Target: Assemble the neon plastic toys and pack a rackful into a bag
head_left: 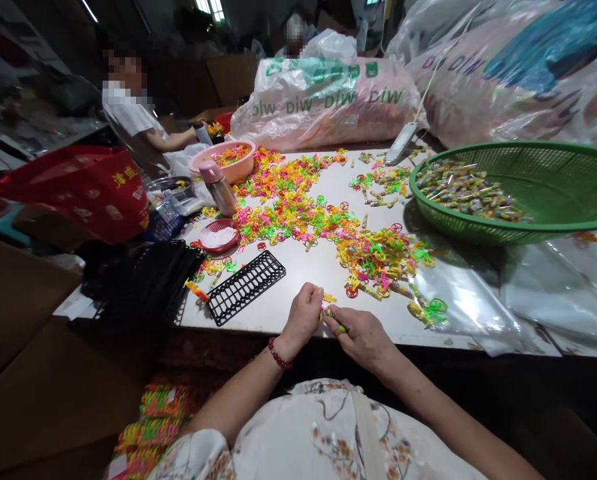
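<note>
My left hand (304, 315) and my right hand (361, 335) meet at the near edge of the white table (298, 280). Both are closed in a pinch on a small colourful plastic piece (329, 308), yellow and green, held between them. A red bead bracelet circles my left wrist. Just beyond my hands lies a big heap of neon plastic pieces (328, 227), pink, yellow, green and orange. A black plastic grid tray (245, 287) lies flat to the left of my left hand.
A green mesh basket (523, 190) with wrapped bits stands at the right, clear plastic bags below it. A pink bowl (223, 160), a flask (218, 188) and a small red dish (218, 237) sit at the left. Another person sits at the far left. Large filled bags line the back.
</note>
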The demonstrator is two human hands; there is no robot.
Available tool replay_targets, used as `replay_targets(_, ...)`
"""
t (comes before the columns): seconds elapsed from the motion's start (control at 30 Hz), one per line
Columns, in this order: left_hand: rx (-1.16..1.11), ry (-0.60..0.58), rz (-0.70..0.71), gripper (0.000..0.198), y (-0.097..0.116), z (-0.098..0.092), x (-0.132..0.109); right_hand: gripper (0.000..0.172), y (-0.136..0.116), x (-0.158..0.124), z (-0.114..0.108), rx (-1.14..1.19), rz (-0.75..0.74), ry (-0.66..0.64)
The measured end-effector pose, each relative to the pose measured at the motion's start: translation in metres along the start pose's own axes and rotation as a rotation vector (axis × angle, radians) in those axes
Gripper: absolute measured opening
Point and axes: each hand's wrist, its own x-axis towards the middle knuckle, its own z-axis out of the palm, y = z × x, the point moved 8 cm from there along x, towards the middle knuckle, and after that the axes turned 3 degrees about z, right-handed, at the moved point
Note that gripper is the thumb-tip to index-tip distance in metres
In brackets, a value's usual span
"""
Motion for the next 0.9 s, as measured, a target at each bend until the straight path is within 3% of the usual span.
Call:
replay_targets(0.2, 0.023, -0.082, 0.031, 0.024, -0.009, 0.016, 0.003, 0.025, 0.009, -0.009, 0.008, -0.157, -0.005, -0.014)
replay_targets(0.33, 0.138, -0.158, 0.106, 0.030, 0.008, 0.026, 0.018, 0.026, 0.026, -0.009, 0.003, -0.060, 0.058, -0.009)
replay_targets(0.4, 0.259, -0.096, 0.185, 0.031, 0.023, 0.024, 0.035, 0.024, 0.033, -0.007, -0.006, -0.046, 0.074, 0.053)
replay_targets(0.5, 0.476, 0.058, 0.312, 0.017, 0.043, 0.017, 0.069, 0.029, 0.038, -0.008, -0.021, -0.089, 0.093, 0.178)
replay_targets(0.63, 0.704, 0.180, 0.276, 0.041, 0.046, 0.005, 0.122, 0.030, 0.039, -0.012, -0.028, -0.109, 0.094, 0.226)
replay_targets(0.77, 0.556, 0.185, 0.126, 0.029, 0.034, -0.011, 0.158, 0.029, 0.041, -0.017, -0.022, -0.112, 0.093, 0.201)
replay_targets(0.9, 0.385, 0.202, 0.113, 0.013, 0.031, -0.028, 0.162, 0.028, 0.047, -0.019, -0.016, -0.065, 0.109, 0.177)
